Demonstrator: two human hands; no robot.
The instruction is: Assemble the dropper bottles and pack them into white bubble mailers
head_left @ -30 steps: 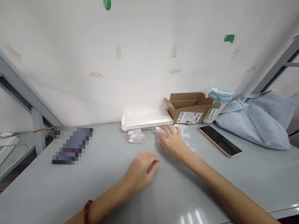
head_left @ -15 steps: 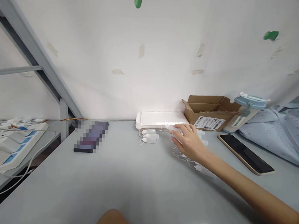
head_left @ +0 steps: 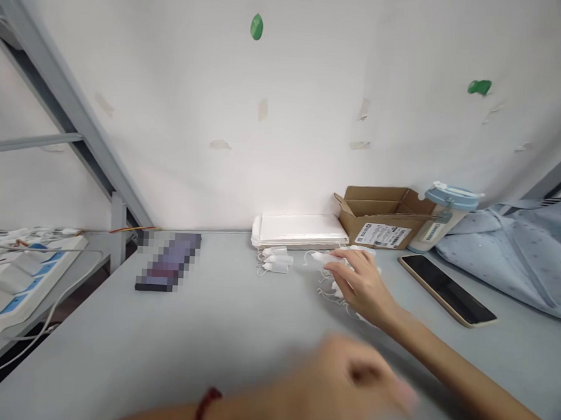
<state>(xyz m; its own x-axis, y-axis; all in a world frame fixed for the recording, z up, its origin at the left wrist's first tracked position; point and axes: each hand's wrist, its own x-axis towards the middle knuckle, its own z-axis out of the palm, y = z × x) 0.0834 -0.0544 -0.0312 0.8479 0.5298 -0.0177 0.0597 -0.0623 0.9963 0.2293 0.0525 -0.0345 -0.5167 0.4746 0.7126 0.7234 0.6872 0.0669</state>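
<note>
Nearest us is one left hand, smeared by blur above the grey table; its fingers look curled around a dark hollow, but we cannot tell whether it grips anything. One dark red bracelet rings its wrist, and the forearm is cut off by the lower edge. Beyond it, one right hand reaches in with fingers bent and slightly parted over a cluster of small clear bottles; we cannot tell whether it pinches one, and (since the hand covers many of them) we cannot count that cluster. To its right lies one phone, screen dark. Left of the cluster we count three bottles side by side, and farther left one pixelated object whose details we cannot make out. Behind the three sit flat white packs, too tightly stacked to count. Beside these stand one open cardboard box, its floor hidden from us, and one blue-lidded tumbler, partly behind the box; one pale blue bag runs off the right edge.
</note>
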